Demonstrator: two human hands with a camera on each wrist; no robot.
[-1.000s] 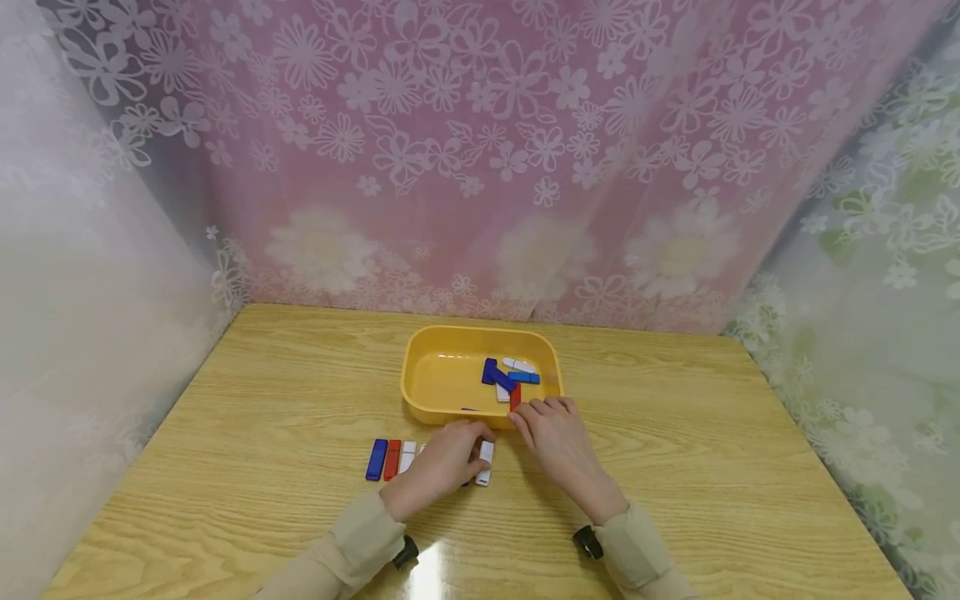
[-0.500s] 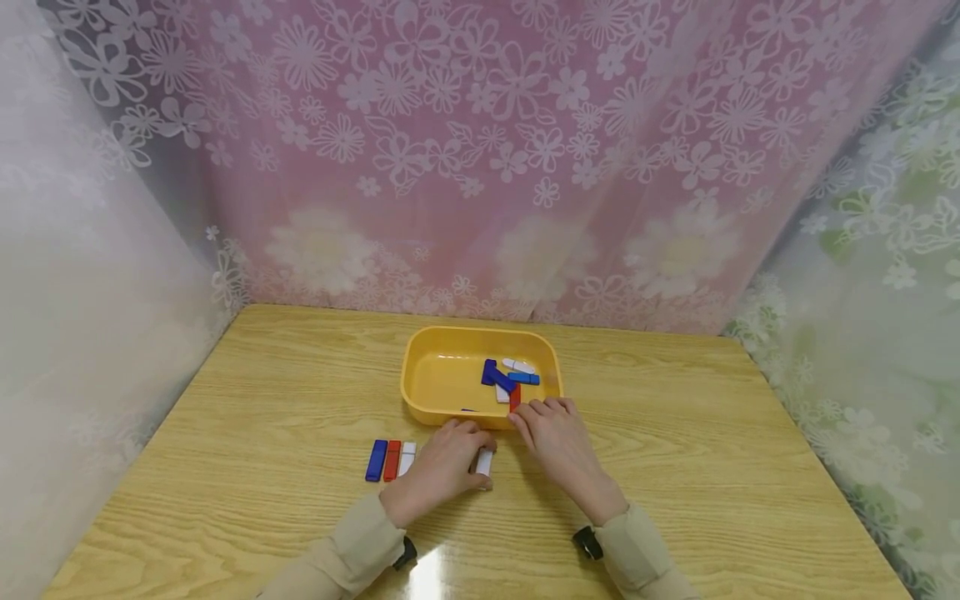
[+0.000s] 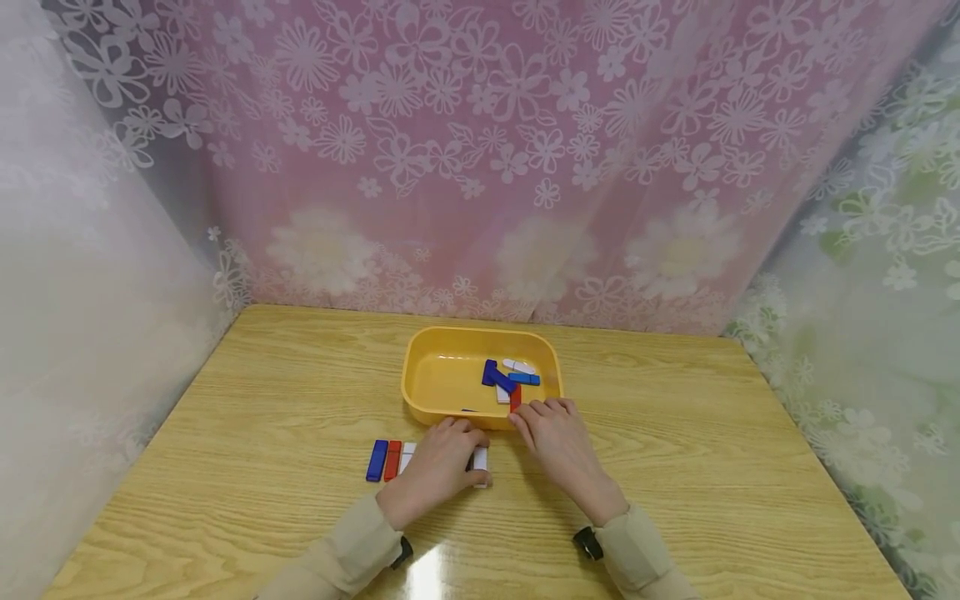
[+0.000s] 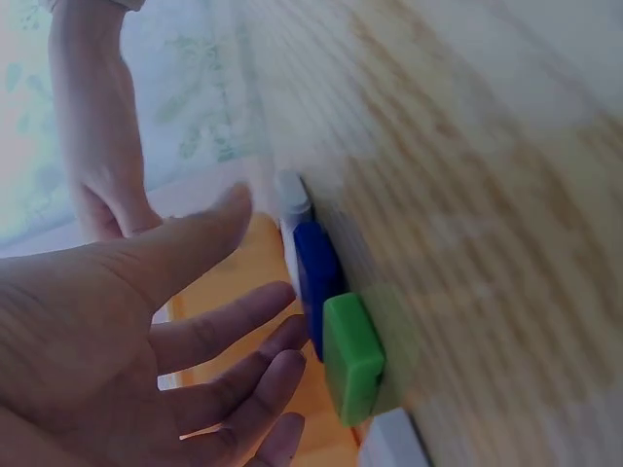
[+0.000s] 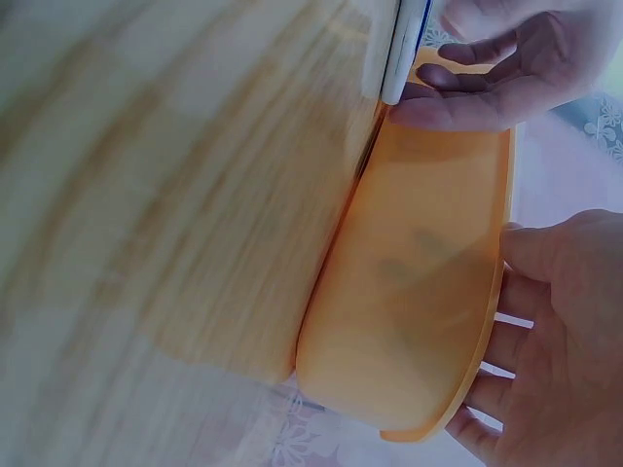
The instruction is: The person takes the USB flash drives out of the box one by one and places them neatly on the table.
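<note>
Several capped USB flash drives lie in a row in front of the yellow plastic basin. My left hand hovers over the row, its fingers loosely extended, hiding the middle drives in the head view. Its thumb is close to the white flash drive at the right end. The left wrist view shows a blue flash drive, a green flash drive and another white flash drive beside it. My right hand holds the basin's near right rim, thumb on the near side and fingers over the edge.
Inside the basin are more flash drives: dark blue ones, a bright blue one, a red one and white ones. At the row's left end lie a blue drive and a red drive. A floral curtain hangs behind the table.
The white flash drive at the right end has shifted slightly left, closer to the row, with my left hand and thumb moving along with it. My right hand has stayed on the rim.
</note>
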